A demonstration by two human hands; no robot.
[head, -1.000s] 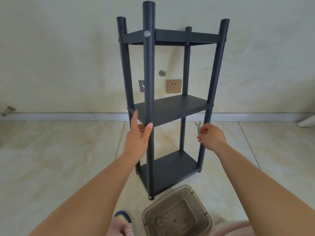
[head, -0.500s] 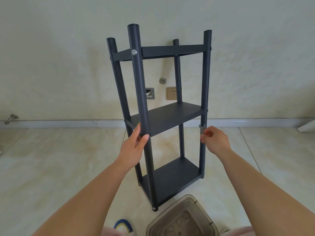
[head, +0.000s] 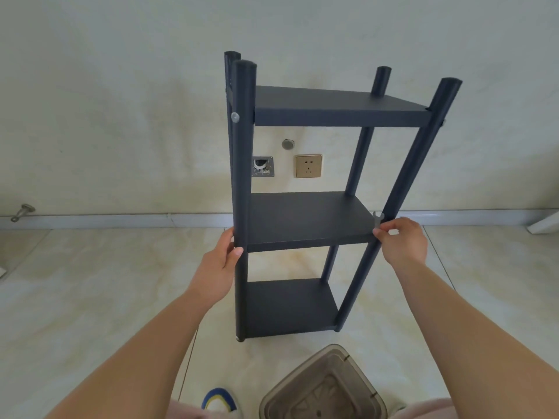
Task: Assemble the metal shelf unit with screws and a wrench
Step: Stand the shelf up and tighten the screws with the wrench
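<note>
A dark metal shelf unit (head: 305,219) with three shelves and four round posts stands upright on the tiled floor before the wall. My left hand (head: 219,261) grips the near left post at the middle shelf's height. My right hand (head: 402,241) is at the near right post by the middle shelf's corner and pinches a small silver wrench (head: 377,220), whose open jaw sticks up above my fingers. A silver screw head (head: 235,117) shows on the left post at the top shelf.
A translucent brown plastic bin (head: 325,385) sits on the floor just in front of the shelf's feet. A slipper toe (head: 219,400) shows at the bottom. On the wall behind are a socket (head: 308,165) and an open junction box (head: 262,166).
The shelf unit has turned so its long front faces me. Both hands stayed on the near posts at the middle shelf, with the wrench still in my right hand.
</note>
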